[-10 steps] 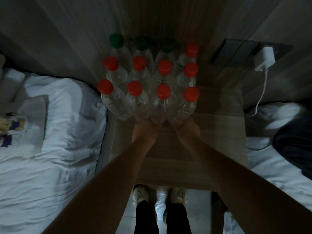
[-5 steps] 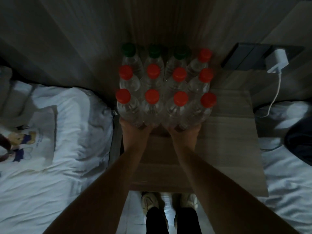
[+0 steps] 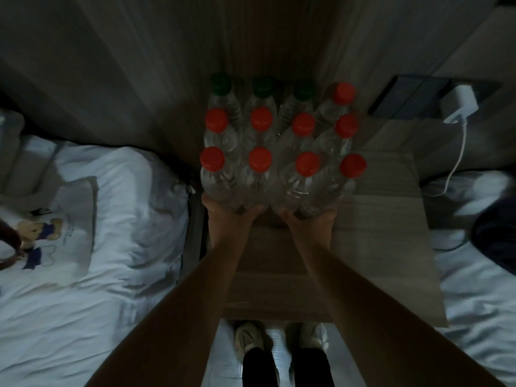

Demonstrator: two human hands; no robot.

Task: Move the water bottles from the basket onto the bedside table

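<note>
Cupping the front row's bases, the left hand (image 3: 227, 216) and right hand (image 3: 308, 223) now brace the block of water bottles (image 3: 279, 152), which has slid toward the bedside table (image 3: 385, 247)'s back-left corner; I judge only squaring up remains.

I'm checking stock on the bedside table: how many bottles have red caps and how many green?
Red caps: 9
Green caps: 3
Total bottles: 12
</note>
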